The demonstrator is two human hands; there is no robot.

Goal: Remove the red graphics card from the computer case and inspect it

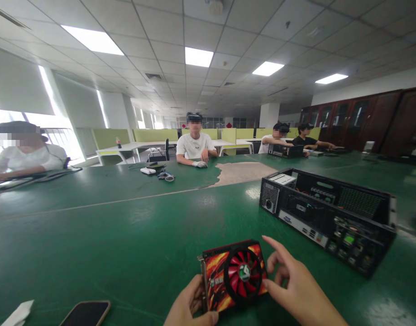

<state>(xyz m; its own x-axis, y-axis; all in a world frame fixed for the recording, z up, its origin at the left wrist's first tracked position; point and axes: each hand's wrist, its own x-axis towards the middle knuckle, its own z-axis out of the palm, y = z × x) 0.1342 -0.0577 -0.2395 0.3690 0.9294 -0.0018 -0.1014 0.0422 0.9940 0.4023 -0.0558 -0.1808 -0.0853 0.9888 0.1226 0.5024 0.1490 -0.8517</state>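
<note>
A graphics card (218, 277) with a red fan and a flame-patterned shroud is held up over the green table, fan side facing me. My left hand (191, 304) grips its lower left corner by the metal bracket, thumb along the bottom edge. At the card's right edge is my right hand (292, 283), its index finger stretched out and its thumb at the lower right edge of the card. The other right fingers are curled but apart from the card. Beyond the right hand an open black computer case (330, 217) lies on its side, its inside partly showing.
A phone (86, 313) and white paper (21, 312) lie at the near left of the green table (109, 240). Gloves and tape (166, 175) sit further back. A person (196, 147) sits opposite; others sit left and right. Another computer case (285, 150) stands far right.
</note>
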